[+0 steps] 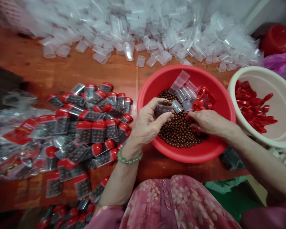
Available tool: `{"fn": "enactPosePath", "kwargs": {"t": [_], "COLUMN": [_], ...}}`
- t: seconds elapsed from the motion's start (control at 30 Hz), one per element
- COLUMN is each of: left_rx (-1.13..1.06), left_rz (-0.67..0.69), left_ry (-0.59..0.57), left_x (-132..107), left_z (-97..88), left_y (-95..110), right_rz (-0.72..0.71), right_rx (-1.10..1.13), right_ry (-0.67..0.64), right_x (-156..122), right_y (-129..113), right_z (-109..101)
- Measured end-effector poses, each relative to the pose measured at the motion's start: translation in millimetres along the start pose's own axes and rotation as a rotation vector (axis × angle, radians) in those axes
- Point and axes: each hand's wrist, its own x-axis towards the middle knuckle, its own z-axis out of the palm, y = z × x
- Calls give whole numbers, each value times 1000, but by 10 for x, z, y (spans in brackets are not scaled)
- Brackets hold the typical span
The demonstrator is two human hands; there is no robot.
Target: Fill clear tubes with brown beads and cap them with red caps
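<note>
From the head camera, the person's left hand [147,122] was closed around a clear plastic tube [163,108], which was tilted and held just above a red plastic basin [219,151]. Brown beads [178,130] showed inside the tube and at its open end. The same beads lay in a thick layer across the bottom of the basin. A green bead bracelet [129,156] circled the left wrist.

The right hand [211,122] reached into the basin from the right, its fingers drawn together on a red plastic cap [189,116], though they partly hid it. More loose red caps [202,98] and several empty clear tubes [180,82] lay on the beads near that hand.

The basin sat on a wooden surface [62,71]. Just to its right, a cream basin [274,140] held a pile of red caps [251,106]. Past that were a red plastic tub [277,39] and a purple plastic bag [280,65]. A large heap of empty clear tubes [143,35] covered the far side of the surface. To the near left of the basin lay a mass of red-capped tubes filled with dark beads [92,132], spreading towards clear plastic packets with red labels [19,135]. The person's pink floral top [178,200] filled the near edge of the view.
</note>
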Motion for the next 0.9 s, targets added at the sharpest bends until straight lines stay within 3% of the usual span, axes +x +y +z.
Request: {"fn": "enactPosePath", "kwargs": {"t": [0.13, 0.2, 0.4, 0.47, 0.53, 0.73, 0.9], "left_rx": [-139, -179, -265, -263, -277, -314, -228], "left_rz": [19, 25, -62, -79, -99, -118, -122], "left_ry": [-47, -48, -77, -98, -125, -148, -119], "left_x": [-11, -16, -32, -35, -35, -34, -39], "left_z": [-29, -42, -51, -55, -61, -77, -74], "left_y": [-30, -48, 3, 33, 53, 44, 36], "right_rz": [81, 93, 38, 26, -9, -170, -280], "right_rx": [-52, 37, 861, 1138, 1277, 987, 900], "right_ry": [14, 100, 623, 704, 740, 907, 919], "right_x": [-13, -69, -199, -173, -113, 175, 321], "right_y": [-96, -43, 49, -33, -155, -498, -586], "right_z": [59, 69, 34, -30, -134, -504, -557]}}
